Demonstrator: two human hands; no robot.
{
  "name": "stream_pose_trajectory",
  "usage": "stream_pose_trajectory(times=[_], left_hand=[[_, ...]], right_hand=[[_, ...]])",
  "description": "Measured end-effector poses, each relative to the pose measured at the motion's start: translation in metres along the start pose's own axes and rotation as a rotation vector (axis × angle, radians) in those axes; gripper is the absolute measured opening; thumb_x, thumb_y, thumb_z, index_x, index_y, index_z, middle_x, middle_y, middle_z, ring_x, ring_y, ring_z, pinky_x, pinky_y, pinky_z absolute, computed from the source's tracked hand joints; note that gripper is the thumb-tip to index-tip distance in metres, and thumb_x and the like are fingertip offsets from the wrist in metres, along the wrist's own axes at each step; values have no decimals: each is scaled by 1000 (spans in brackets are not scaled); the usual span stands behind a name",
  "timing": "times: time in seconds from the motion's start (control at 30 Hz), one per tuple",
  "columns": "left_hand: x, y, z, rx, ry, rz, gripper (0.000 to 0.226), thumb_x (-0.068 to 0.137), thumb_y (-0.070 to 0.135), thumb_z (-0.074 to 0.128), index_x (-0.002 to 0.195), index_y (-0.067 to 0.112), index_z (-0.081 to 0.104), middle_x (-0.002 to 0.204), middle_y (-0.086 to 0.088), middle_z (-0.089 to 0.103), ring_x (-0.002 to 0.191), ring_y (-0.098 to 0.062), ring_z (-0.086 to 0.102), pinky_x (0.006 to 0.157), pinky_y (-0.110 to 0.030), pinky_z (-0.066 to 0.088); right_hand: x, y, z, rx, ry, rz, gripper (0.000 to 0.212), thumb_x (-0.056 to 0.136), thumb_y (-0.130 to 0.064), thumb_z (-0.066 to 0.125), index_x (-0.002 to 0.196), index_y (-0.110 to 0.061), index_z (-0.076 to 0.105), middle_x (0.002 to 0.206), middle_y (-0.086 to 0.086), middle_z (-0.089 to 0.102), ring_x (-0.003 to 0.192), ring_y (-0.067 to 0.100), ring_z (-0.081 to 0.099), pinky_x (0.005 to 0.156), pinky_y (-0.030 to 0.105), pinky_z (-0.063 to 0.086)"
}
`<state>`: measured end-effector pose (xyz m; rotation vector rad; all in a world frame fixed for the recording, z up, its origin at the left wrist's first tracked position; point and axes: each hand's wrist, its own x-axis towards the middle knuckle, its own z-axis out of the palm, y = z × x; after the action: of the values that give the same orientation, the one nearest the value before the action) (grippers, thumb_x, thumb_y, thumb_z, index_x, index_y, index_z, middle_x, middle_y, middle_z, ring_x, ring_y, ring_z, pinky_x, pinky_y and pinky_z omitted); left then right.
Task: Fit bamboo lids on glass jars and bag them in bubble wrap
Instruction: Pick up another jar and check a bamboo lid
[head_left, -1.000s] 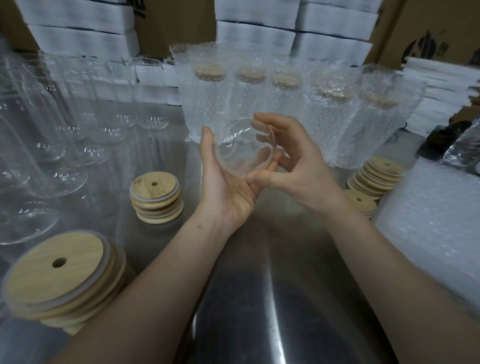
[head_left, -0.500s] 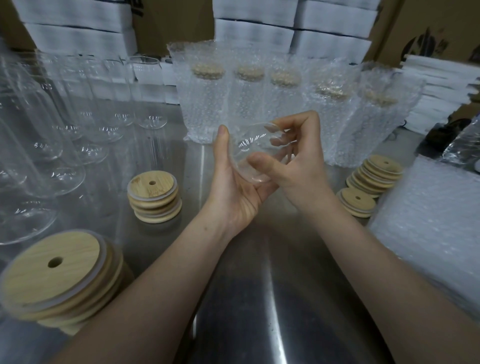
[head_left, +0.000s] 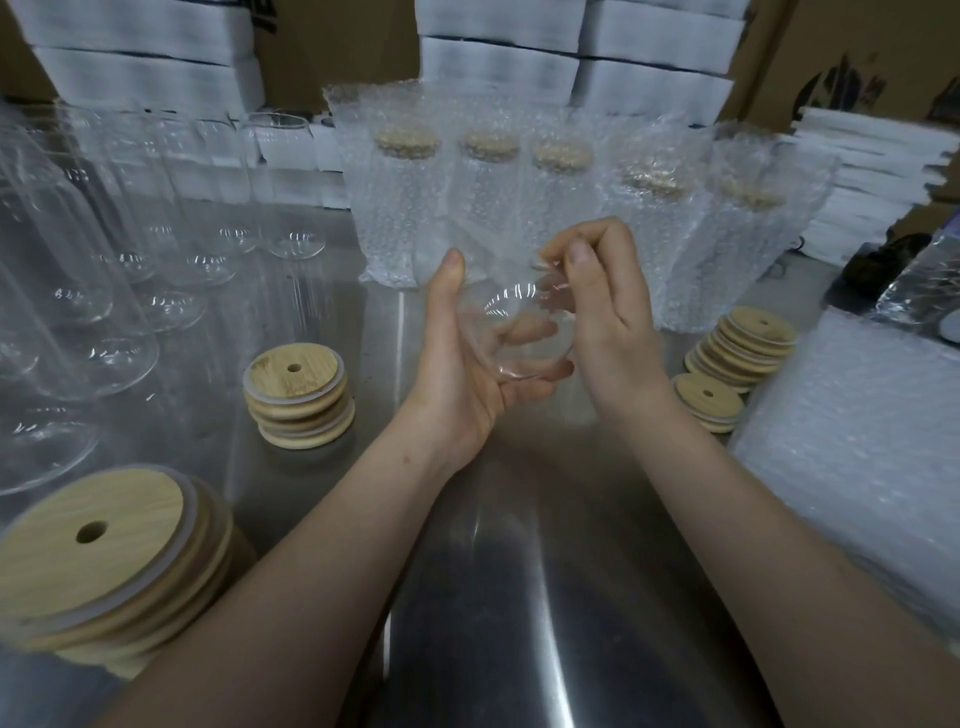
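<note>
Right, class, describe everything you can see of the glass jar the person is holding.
The glass jar is clear and colourless, with bright highlights curving along its round end, which faces the camera. It is tilted on its side, held above the steel table. No lid shows on it. The left hand cradles it from below, thumb up its left side, fingers visible through the glass. The right hand grips its upper right edge with curled fingers.
</note>
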<state>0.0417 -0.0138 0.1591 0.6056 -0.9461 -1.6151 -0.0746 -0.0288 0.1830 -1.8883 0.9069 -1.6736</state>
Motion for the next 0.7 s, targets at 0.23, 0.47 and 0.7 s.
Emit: stream_pose_trajectory(times=[0.23, 0.47, 0.7], left_hand=[[-4, 9, 5, -93, 127, -9, 47, 89, 42, 52, 130, 20, 52, 119, -12, 65, 102, -38, 67, 90, -51, 52], [-4, 13, 2, -69, 355, 19, 73, 78, 42, 68, 141, 13, 42, 126, -18, 65, 107, -37, 66, 93, -55, 50], [-2, 7, 5, 136, 436, 169, 61, 83, 40, 74, 133, 20, 47, 92, -1, 75, 79, -23, 74, 70, -42, 59]], right_hand=[[7, 4, -2, 339, -222, 539, 45, 83, -46, 47, 126, -34, 53, 123, -4, 64, 124, 20, 58, 105, 43, 41], [-7, 18, 14, 187, -251, 477, 50, 86, -35, 52, 135, -37, 42, 139, -2, 55, 119, 5, 59, 99, 28, 48], [-11, 12, 25, 247, -187, 527, 54, 98, -56, 38, 148, -34, 35, 144, -3, 51, 126, 11, 55, 91, 27, 56]])
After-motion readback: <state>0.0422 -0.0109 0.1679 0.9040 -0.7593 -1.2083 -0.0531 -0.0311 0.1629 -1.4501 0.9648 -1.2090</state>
